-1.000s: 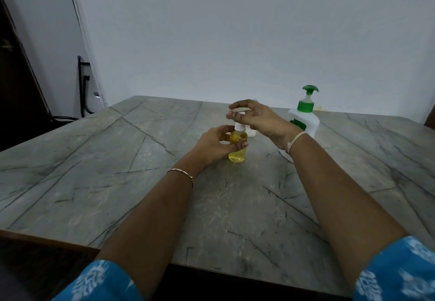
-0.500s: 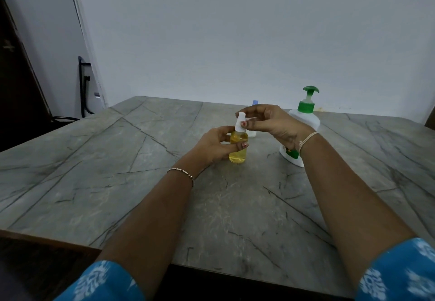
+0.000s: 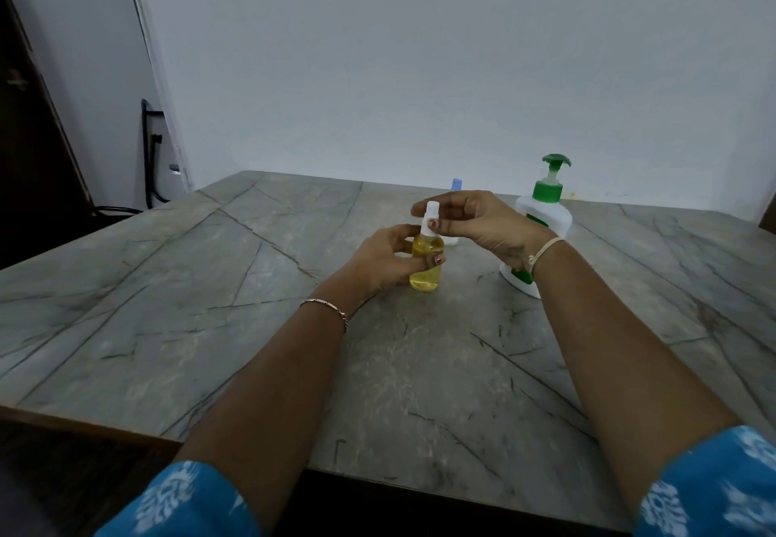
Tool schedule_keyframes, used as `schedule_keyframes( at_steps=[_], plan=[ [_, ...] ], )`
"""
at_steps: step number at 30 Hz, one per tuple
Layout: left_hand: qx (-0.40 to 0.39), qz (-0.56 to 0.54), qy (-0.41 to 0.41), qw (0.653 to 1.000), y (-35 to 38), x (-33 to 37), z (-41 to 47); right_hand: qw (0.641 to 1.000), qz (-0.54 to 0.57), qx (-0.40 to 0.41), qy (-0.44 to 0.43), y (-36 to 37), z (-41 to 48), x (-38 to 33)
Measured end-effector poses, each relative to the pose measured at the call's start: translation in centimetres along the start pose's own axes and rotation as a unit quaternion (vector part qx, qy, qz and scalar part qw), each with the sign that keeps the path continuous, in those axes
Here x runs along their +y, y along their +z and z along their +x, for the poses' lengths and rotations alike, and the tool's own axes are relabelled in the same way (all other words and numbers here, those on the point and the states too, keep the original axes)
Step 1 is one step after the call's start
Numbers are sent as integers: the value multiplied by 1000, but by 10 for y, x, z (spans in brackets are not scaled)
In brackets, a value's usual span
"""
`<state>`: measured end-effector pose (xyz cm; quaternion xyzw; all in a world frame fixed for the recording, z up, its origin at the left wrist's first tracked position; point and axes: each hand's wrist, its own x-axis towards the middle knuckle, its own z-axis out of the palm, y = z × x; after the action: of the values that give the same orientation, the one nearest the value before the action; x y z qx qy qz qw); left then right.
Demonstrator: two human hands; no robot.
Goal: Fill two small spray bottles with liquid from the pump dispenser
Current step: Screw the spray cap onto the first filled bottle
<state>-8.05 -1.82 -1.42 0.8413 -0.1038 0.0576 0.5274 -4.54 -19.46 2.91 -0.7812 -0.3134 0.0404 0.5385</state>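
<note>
Near the middle of the bench [image 3: 210,305], my left hand [image 3: 388,259] has its grip clamped round the upright spray bottle [image 3: 427,274], full of yellow liquid. Over the last second my right hand [image 3: 478,223] has come down onto the white spray top [image 3: 431,211], grip pinching it. I judge this bottle filled and being capped. Behind it a blue-capped bottle [image 3: 456,184] waits, and the pump dispenser [image 3: 546,213] stands towards the far right edge.

A plain domestic-looking room: grey stone-patterned table [image 3: 168,284], bare white wall [image 3: 420,53], dark door [image 3: 25,158].
</note>
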Motion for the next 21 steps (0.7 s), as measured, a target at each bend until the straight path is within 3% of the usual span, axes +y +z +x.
schedule_keyframes(
  at_steps=[2, 8, 15, 21],
  plan=[
    [0, -3, 0, 1000, 0, 0, 0, 1000, 18, -8, -2, 0, 0, 0],
    [5, -12, 6, 1000, 0, -3, 1, 995, -55, 75, -24, 11, 5, -2],
    [2, -13, -6, 1000, 0, -1, 1, 999, 27, -25, -12, -2, -2, -2],
    [0, -19, -3, 1000, 0, -2, 1, 999, -12, 46, -12, 1, 2, -1]
  ],
)
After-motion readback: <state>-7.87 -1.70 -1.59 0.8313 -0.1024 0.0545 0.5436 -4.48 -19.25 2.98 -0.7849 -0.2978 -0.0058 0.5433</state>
